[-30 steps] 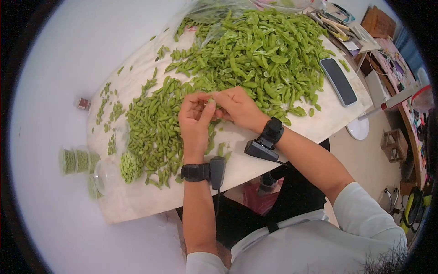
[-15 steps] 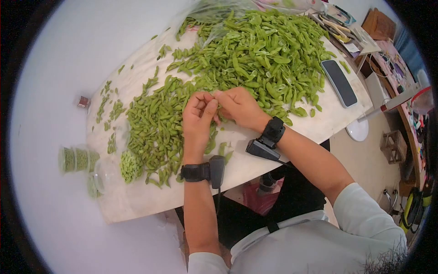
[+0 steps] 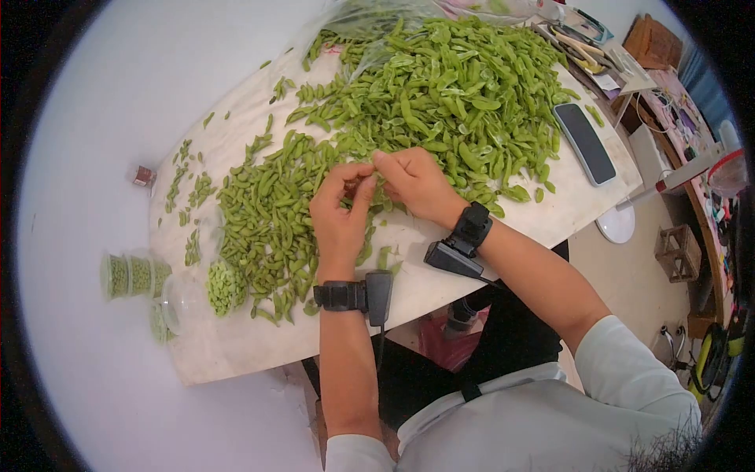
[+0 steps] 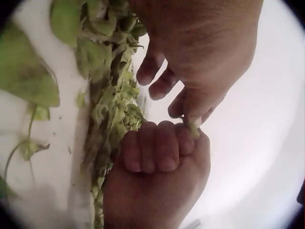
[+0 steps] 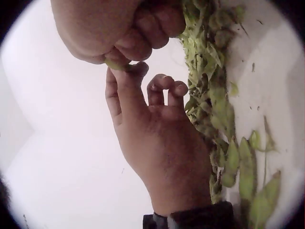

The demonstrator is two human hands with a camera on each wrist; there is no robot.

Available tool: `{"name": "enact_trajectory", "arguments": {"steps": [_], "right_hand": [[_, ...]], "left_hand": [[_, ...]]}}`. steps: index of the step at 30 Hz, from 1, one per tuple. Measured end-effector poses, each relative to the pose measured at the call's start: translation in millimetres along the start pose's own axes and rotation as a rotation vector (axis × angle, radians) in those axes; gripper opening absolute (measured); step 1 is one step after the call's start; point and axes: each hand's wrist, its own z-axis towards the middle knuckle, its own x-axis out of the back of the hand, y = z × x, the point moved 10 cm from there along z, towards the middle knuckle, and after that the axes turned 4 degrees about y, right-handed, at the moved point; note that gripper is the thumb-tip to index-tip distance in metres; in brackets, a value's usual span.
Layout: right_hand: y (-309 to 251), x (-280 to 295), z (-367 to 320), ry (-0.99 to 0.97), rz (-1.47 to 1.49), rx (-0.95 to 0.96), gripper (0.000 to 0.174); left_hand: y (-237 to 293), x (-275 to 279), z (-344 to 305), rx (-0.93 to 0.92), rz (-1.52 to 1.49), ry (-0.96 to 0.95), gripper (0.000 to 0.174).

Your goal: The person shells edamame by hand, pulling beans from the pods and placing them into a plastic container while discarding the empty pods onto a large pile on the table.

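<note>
Both hands meet over the near edge of the green pods. A small green pod lies between their fingertips in the left wrist view. My left hand pinches it, its other fingers curled toward the palm. From the other side, the thumb and index finger of my right hand grip the pod, also seen in the right wrist view. The remaining fingers of my right hand are bent and spread apart. In the head view the fingers mostly cover the pod.
A large heap of pods lies beyond the hands, under part of a clear plastic bag. A phone lies at the right. Shelled beans sit at the left, near lidded tubs and a clear container.
My left hand has turned slightly, with a wider gap between its thumb and index finger. My right hand has stayed nearly in place, and the fingertips still meet.
</note>
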Motion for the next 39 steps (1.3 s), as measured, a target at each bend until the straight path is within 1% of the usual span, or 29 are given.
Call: {"name": "enact_trajectory", "arguments": {"steps": [2,5,8,11,14,17,20,23,26,29,32,35,38,39], "right_hand": [[-0.3,-0.5,0.3,-0.009,-0.001,0.003,0.048],[0.6,0.1,-0.4,-0.007,-0.016,-0.002,0.049],[8.2,-0.5,1.5,-0.016,0.017,-0.026,0.049],[9.6,-2.1,0.5,-0.015,0.062,-0.052,0.050],[6.7,-2.2,-0.9,-0.009,0.092,-0.068,0.050],[6.0,-3.4,-0.8,-0.017,0.085,-0.067,0.050],[5.8,-3.2,-0.6,-0.022,0.040,-0.054,0.050],[5.3,-5.2,0.0,-0.033,-0.020,-0.034,0.050],[4.3,-7.3,-0.2,-0.037,-0.037,-0.033,0.050],[5.0,-7.4,0.6,-0.045,-0.049,-0.025,0.050],[6.5,-8.4,1.0,-0.052,-0.061,-0.013,0.050],[1.9,-8.4,0.0,-0.046,-0.052,-0.014,0.050],[-5.9,-5.1,-0.8,-0.010,-0.053,0.009,0.052],[-8.2,-3.8,-1.7,0.006,-0.050,0.011,0.052]], "left_hand": [[3.1,2.4,-0.5,-0.042,0.040,0.027,0.009],[4.1,-0.8,-0.1,-0.047,0.083,-0.020,0.008],[17.0,-2.2,-0.4,-0.145,0.168,-0.038,0.008],[16.0,-5.4,-0.4,-0.135,0.145,-0.069,0.009],[1.9,-10.5,-2.0,-0.025,-0.013,-0.112,0.011],[-3.3,-12.6,-4.2,0.027,-0.020,-0.145,0.012],[-12.5,-11.6,-5.8,0.112,-0.028,-0.138,0.012],[-12.4,-5.9,-5.1,0.073,-0.057,-0.046,0.011],[-12.7,2.9,-3.2,0.046,-0.022,0.062,0.010],[-14.0,3.6,-2.3,0.083,-0.182,0.052,0.009],[-19.9,4.7,-4.7,0.159,-0.296,0.038,0.011],[-7.7,2.3,-3.4,0.071,-0.177,0.054,0.015],[0.0,-2.3,-2.7,0.048,-0.199,0.049,0.020],[0.3,-2.8,-2.7,0.042,-0.141,0.030,0.020]]}}
